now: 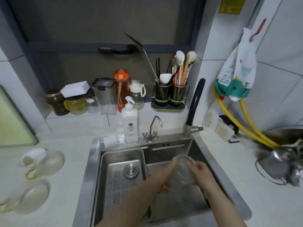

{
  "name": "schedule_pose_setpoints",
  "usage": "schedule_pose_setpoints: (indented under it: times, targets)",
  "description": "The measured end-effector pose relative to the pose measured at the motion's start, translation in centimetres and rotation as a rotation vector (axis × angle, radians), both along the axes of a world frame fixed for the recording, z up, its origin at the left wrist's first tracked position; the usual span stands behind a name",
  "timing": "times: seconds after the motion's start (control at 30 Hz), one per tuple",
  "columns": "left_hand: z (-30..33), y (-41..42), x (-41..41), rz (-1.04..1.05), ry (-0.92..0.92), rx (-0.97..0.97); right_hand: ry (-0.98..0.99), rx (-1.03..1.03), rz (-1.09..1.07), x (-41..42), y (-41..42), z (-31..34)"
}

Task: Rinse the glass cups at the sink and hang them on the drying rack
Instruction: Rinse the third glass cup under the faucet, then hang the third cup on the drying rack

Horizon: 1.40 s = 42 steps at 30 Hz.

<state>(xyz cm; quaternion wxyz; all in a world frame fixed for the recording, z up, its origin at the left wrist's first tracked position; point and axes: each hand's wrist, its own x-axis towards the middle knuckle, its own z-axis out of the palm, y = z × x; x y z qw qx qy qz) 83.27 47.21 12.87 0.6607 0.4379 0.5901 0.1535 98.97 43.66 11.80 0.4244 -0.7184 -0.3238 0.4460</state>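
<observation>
A clear glass cup [183, 169] is tilted over the steel sink [213, 164], its mouth facing up and away from me. My right hand [199, 173] grips the cup from the right side. My left hand [167, 176] holds it from the left, fingers reaching to the rim. The black faucet [196, 102] stands behind the sink at the right. Two glass pitchers with green handles [47, 163] [29, 197] lie on the counter at the left. No drying rack shows clearly.
A perforated steel drain tray [124, 177] fills the sink's left half. A white soap bottle [130, 123] and a small tap [151, 128] stand at the sink's back rim. Jars, bottles and a utensil holder [170, 94] line the sill. Yellow hoses [246, 122] and metal cookware [282, 163] are at right.
</observation>
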Motion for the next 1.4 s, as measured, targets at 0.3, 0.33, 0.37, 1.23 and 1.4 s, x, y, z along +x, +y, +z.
schedule_pose_setpoints:
  times: [0.3, 0.33, 0.37, 1.23, 1.4]
  targets:
    - [0.3, -2.5, -2.4, -0.066, -0.215, 0.251, 0.065, 0.205, -0.077, -2.9, -3.8, 1.6]
    - [0.4, -2.7, -2.6, -0.04, -0.224, 0.275, 0.08, 0.22, -0.078, -3.3, -4.0, 1.7]
    - [1.0, -3.0, -2.8, -0.025, -0.229, 0.293, 0.089, 0.227, -0.085, -3.6, -4.3, 1.8]
    - [2.1, -15.7, -26.1, 0.837, -0.112, 0.434, 0.217, 0.292, 0.563, -28.9, -8.2, 3.2]
    - [1.7, -19.2, -36.0, 0.975, -0.072, 0.462, 0.209, 0.268, 0.71, -39.3, -10.5, 3.4]
